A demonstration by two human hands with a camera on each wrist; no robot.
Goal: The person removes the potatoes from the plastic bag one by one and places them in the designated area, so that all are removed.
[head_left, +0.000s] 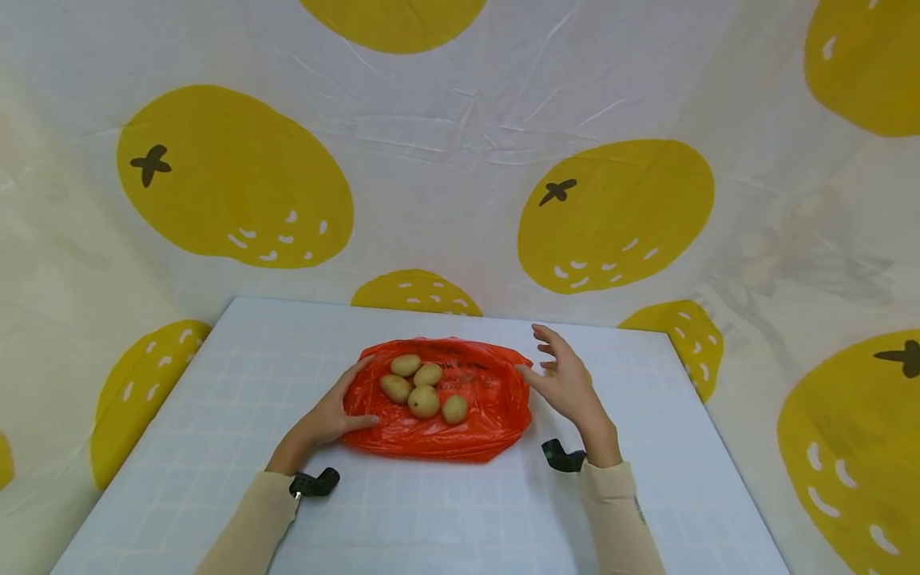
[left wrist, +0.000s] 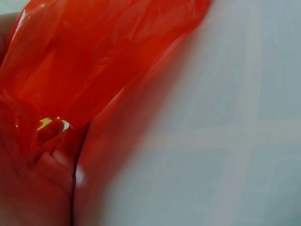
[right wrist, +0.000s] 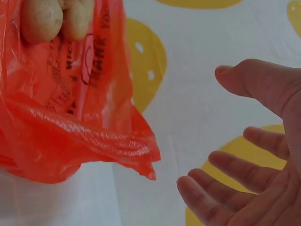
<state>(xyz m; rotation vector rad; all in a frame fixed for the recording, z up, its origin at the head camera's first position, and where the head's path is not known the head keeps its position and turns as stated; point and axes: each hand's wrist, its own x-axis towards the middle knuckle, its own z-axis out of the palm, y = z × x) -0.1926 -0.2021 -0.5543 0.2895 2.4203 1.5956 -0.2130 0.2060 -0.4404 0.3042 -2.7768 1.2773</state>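
Observation:
A red plastic bag (head_left: 496,407) lies on the table with its mouth spread wide, and black print shows on its inner side. Several potatoes (head_left: 424,402) sit inside, mostly in the left half. My left hand (head_left: 332,411) holds the bag's left end, thumb over the near side and fingers along the far side. Up close in the left wrist view, the thin red film (left wrist: 103,52) covers part of that hand. Just off the bag's right end, my right hand (head_left: 568,387) is raised with spread fingers. The right wrist view shows a gap between this hand (right wrist: 263,183) and the bag's corner.
The white table (head_left: 446,519) has a faint grid pattern. A pale cloth printed with large yellow fruit (head_left: 237,176) hangs behind it and at both sides. Each wrist wears a small black device, such as the one (head_left: 315,482) on the left.

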